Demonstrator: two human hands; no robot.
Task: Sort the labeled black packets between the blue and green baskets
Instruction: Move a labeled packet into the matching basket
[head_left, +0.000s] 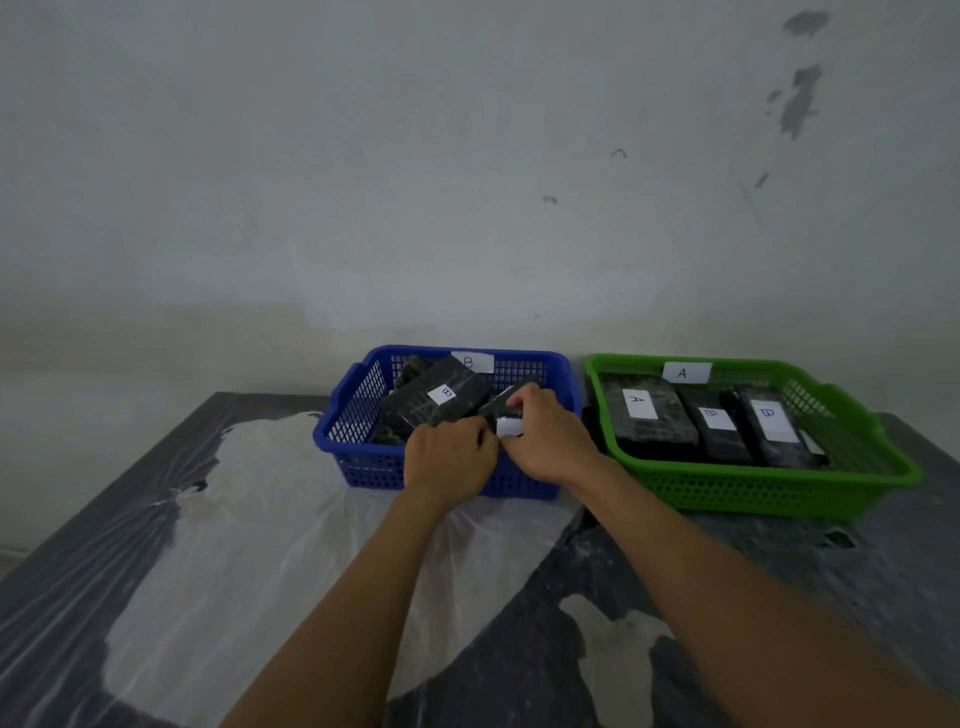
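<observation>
A blue basket (358, 410) tagged "B" stands at the table's middle back. In it a black packet (434, 397) labelled "B" lies tilted on other packets. Over the basket's near right part, my left hand (449, 460) and my right hand (545, 436) both grip one black packet (506, 413); its white label peeks out between them and its letter is hidden. To the right stands a green basket (769, 491) tagged "A". It holds a packet labelled "A" (644, 415) and two packets labelled "B" (719, 426) (774, 423) side by side.
The table (779, 582) is dark and covered with crumpled clear plastic sheet (249, 519) on its left and middle. A stained pale wall (467, 182) rises right behind both baskets. The table's left edge runs diagonally at the lower left.
</observation>
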